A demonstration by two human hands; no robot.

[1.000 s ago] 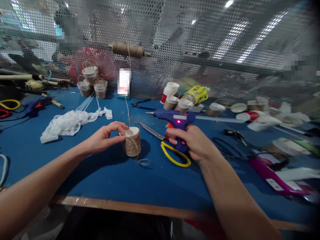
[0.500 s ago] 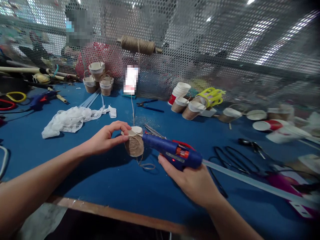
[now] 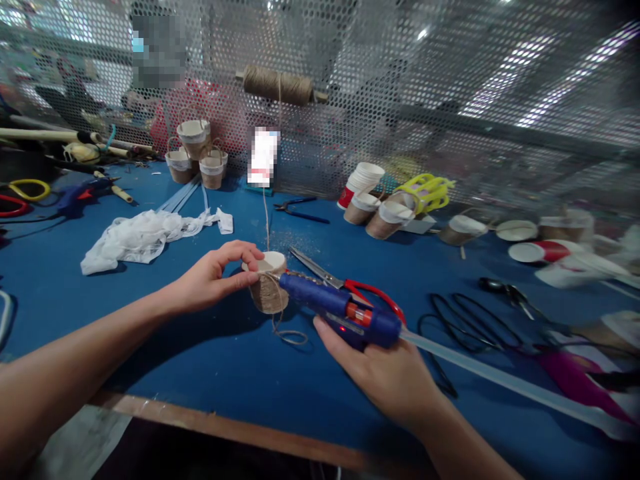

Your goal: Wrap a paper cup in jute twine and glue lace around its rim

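Observation:
My left hand (image 3: pixel 213 279) pinches the rim of a small twine-wrapped cup (image 3: pixel 269 291), holding it tilted just above the blue table (image 3: pixel 210 353). A strand of twine (image 3: pixel 267 217) runs from the cup up to a spool (image 3: pixel 277 86) on the mesh wall. My right hand (image 3: pixel 383 373) grips a blue glue gun (image 3: pixel 340 309), its nozzle touching the cup's upper side. A glue stick (image 3: pixel 500 377) trails out of the gun's back. Red-handled scissors (image 3: pixel 345 283) lie just behind the gun.
White netting (image 3: pixel 145 233) lies at the left. Finished small baskets (image 3: pixel 195 157) stand by the mesh. Paper cups (image 3: pixel 373 200), a yellow object (image 3: pixel 425 191), black scissors (image 3: pixel 505 293), pliers (image 3: pixel 300 208) and another glue gun (image 3: pixel 80 195) are scattered around. A person sits behind the mesh.
My right hand lifted the glue gun from upright on the table, laid it over and brought its nozzle leftward against the cup. My left hand has kept its hold on the cup.

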